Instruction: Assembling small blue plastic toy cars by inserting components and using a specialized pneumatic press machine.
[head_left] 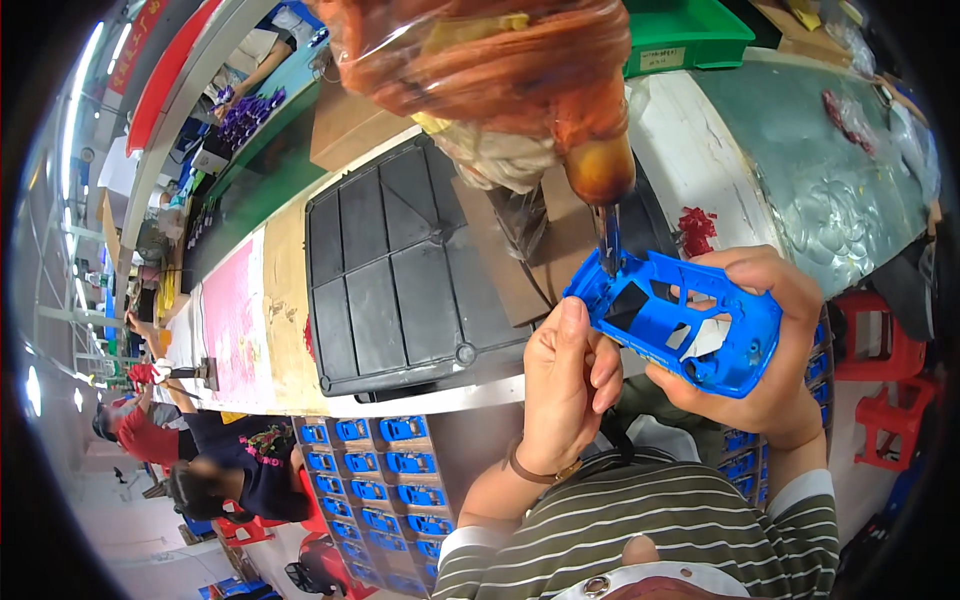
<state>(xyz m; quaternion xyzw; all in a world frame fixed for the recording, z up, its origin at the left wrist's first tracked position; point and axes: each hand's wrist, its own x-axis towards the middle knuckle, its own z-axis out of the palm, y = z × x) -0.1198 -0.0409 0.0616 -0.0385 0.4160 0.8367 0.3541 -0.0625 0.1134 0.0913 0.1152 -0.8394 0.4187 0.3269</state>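
Both my hands hold up a blue plastic toy car body shell (745, 335), its hollow inside with window openings facing up. My right hand (797, 360) grips the shell's right end between thumb and fingers. At its left end, my left hand (562, 385) closes on the near edge, thumb up and fingers curled. A narrow metal tip (608, 235) points down from an orange-wrapped machine head (480, 70) to the shell's far left corner. It seems to reach into that corner; whether it touches the plastic, I cannot tell.
A black ribbed plastic panel (390, 270) and brown cardboard (560, 250) lie on the table. Red scraps (696, 230) sit behind the shell, a green bin (690, 40) beyond. Dividers with blue shells (405, 430) stand below the table edge. Red stools (880, 340) are right; co-workers (240, 480) sit left.
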